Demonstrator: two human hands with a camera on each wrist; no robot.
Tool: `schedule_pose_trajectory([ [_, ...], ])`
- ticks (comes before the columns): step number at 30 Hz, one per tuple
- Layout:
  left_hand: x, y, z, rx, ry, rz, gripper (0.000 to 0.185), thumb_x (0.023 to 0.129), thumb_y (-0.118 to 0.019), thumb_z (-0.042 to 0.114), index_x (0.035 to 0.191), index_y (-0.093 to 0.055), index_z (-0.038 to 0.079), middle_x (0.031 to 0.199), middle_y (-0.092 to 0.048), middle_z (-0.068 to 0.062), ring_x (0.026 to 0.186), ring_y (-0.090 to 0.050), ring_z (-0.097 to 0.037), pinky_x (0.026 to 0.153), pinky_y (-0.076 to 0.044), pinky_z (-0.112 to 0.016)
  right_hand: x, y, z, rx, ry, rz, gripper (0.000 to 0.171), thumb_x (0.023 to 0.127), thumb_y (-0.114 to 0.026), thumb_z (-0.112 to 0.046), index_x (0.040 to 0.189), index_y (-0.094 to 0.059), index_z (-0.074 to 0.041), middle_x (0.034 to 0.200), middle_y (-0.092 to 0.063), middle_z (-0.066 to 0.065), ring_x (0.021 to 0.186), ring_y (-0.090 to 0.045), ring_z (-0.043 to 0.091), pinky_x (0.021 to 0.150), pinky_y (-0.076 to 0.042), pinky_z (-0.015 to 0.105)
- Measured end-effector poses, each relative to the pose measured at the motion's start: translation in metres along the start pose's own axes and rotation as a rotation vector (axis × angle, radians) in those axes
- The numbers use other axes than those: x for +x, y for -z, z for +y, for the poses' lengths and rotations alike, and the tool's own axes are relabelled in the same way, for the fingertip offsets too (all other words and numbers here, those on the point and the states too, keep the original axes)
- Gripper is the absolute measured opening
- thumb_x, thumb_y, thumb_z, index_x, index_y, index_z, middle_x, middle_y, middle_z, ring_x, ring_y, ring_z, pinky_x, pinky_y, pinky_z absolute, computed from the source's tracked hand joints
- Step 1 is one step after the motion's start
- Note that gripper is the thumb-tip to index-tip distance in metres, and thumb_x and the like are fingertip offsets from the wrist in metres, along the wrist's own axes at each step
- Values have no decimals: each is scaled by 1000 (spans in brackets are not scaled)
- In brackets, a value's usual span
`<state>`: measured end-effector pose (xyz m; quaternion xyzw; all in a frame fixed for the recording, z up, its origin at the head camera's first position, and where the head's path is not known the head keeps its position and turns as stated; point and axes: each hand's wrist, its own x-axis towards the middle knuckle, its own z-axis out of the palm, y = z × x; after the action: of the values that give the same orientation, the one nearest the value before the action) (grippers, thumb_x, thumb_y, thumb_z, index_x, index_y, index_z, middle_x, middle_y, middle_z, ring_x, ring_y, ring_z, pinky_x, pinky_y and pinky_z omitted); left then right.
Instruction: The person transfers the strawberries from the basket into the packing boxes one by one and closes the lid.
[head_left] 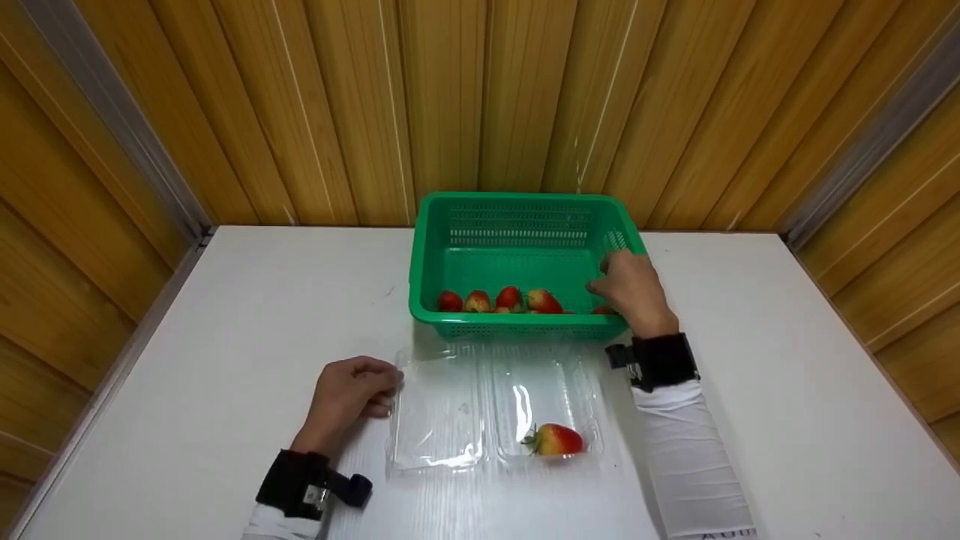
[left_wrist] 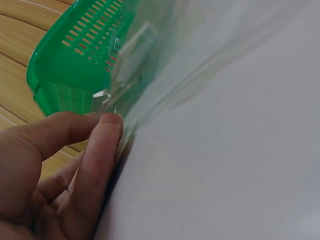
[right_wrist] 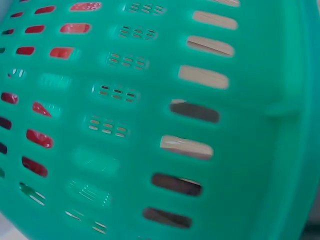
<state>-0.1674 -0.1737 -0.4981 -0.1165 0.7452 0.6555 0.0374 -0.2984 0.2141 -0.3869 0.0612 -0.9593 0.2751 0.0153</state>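
A clear plastic clamshell box (head_left: 439,412) lies unfolded on the table, one strawberry (head_left: 561,440) in its right half. My left hand (head_left: 351,391) pinches the box's left edge between thumb and finger; the left wrist view shows this hand (left_wrist: 70,170) at the plastic rim (left_wrist: 131,60). Behind the box stands a green basket (head_left: 517,319) with several strawberries (head_left: 543,301) along its near side. Over the basket's right end reaches my right hand (head_left: 636,291), thumb and forefinger apart, nothing seen between them. Basket wall (right_wrist: 250,150) fills the right wrist view and hides the fingers.
The white table (head_left: 300,292) ends at a wood-patterned panel wall (head_left: 442,97) behind the basket. Similar panels rise at both sides. The basket's near rim stands close to the box's far edge.
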Motion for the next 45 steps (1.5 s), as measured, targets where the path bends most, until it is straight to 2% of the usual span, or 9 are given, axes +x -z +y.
schedule_pose_trajectory([
  [2,0,0,1,4,-2,-4,17,93,-80,9,105,-77,-3,82,-73,-13,60,-68,-19,58,-64,-31,0,-1,0,-11,-15,-19,26,89,-80,-5,100,-71,18,86,-70,22,73,-61,25,62,-54,33],
  [5,0,1,2,7,-6,-9,18,93,-79,8,106,-77,-3,82,-73,-13,60,-69,-19,58,-64,-31,2,-2,0,-8,-55,-68,23,89,-83,-8,85,-70,10,69,-60,9,61,-56,20,54,-46,27],
  [7,1,1,2,7,-10,-11,17,93,-78,7,106,-77,-4,82,-73,-14,60,-69,-18,58,-64,-30,3,-2,1,-1,-80,-110,24,89,-84,-9,79,-69,6,64,-57,6,58,-55,17,52,-44,25],
  [13,1,1,1,3,-7,-9,17,92,-78,7,105,-77,-4,81,-73,-14,60,-69,-18,58,-64,-30,7,-5,1,-36,-105,-205,23,88,-84,-10,80,-69,6,65,-56,5,60,-53,17,53,-43,24],
  [17,1,0,1,-2,-3,-7,18,92,-79,8,106,-77,-4,82,-74,-13,60,-69,-19,58,-64,-30,9,-8,0,-92,-92,-215,24,85,-86,-9,86,-67,7,72,-50,4,67,-49,21,55,-43,26],
  [21,1,0,1,-1,-6,-12,18,93,-79,9,106,-77,-4,83,-73,-14,61,-69,-19,58,-65,-31,11,-9,-1,-117,-93,-222,30,82,-87,-8,94,-68,11,77,-55,7,70,-51,23,56,-47,28],
  [28,2,1,1,8,6,-24,19,93,-78,8,107,-76,-4,82,-73,-14,61,-69,-19,60,-65,-31,14,-10,-1,-123,-188,-297,23,85,-84,-8,90,-64,2,81,-55,7,72,-52,22,56,-48,27],
  [36,1,0,1,1,-6,-32,20,92,-80,8,107,-76,-5,85,-74,-15,62,-70,-19,61,-65,-32,16,-10,-3,-168,-174,-334,20,86,-82,-8,89,-64,0,80,-54,5,74,-52,21,58,-49,27],
  [45,2,0,1,3,-3,-19,18,93,-79,7,106,-77,-4,85,-74,-14,61,-70,-19,60,-65,-31,16,-12,-1,-146,-225,-374,24,86,-82,-16,88,-61,-5,79,-53,3,71,-53,20,56,-48,27],
])
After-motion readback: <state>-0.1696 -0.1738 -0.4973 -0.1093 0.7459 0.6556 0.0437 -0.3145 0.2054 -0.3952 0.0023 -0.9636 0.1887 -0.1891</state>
